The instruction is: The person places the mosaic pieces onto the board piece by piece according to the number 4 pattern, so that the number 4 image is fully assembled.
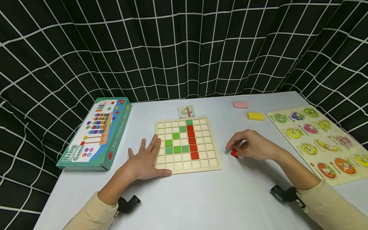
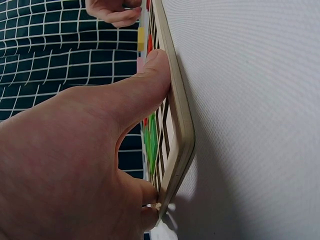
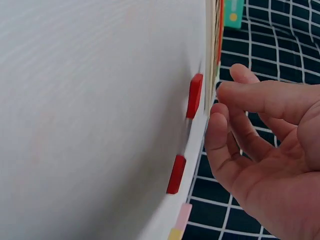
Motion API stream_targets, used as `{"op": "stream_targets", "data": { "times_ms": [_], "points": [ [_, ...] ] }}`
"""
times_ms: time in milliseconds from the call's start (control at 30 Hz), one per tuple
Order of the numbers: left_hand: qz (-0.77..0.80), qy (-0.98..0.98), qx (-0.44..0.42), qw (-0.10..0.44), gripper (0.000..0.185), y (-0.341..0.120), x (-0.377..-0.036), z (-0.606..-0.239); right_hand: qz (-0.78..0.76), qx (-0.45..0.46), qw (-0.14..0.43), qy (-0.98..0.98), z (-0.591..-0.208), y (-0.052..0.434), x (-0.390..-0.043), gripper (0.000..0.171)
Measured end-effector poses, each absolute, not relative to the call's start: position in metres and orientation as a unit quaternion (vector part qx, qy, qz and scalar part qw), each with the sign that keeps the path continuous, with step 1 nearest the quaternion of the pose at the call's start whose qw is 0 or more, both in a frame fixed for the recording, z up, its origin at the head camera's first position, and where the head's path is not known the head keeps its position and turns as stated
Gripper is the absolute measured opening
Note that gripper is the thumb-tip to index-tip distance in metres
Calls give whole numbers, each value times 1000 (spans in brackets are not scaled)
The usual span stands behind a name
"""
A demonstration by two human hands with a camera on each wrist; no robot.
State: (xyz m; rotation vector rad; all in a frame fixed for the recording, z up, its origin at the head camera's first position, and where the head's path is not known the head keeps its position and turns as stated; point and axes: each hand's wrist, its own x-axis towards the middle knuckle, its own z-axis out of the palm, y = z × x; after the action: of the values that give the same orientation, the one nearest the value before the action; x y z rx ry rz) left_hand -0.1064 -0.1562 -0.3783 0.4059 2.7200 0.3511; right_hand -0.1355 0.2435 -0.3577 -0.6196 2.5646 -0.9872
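Note:
A wooden grid board (image 1: pixel 205 163) lies flat, with several green tiles (image 1: pixel 176 136) and a column of several red tiles (image 1: pixel 191 140) in its squares. My left hand (image 1: pixel 145 163) rests with spread fingers at the board's near left corner, thumb (image 2: pixel 159 70) along the near edge. To the right of the board, my right hand (image 1: pixel 254 146) hovers with loosely bent fingers over a loose red tile (image 1: pixel 234 153). In the right wrist view two loose red tiles (image 3: pixel 176 175) lie on the table, and nothing shows between the fingers.
A small pattern card (image 1: pixel 186 111) lies behind the board. Pink (image 1: pixel 241 105) and yellow (image 1: pixel 255 116) blocks lie at the back right. On the far right is a fruit puzzle board (image 1: pixel 310 148); at left, a Ring Challenge Game box (image 1: pixel 95 134). Black grid curtains surround the table.

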Motion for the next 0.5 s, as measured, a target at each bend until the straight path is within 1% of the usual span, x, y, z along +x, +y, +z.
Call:
{"op": "stream_targets", "data": {
  "times_ms": [200,500],
  "points": [
    [127,964,143,185,127,-157,-106,-379,-338,-222,166,900,-361,248,-136,43],
    [122,965,146,182,126,-156,-105,-377,-317,-225,160,907,-362,248,-135,46]
  ]
}}
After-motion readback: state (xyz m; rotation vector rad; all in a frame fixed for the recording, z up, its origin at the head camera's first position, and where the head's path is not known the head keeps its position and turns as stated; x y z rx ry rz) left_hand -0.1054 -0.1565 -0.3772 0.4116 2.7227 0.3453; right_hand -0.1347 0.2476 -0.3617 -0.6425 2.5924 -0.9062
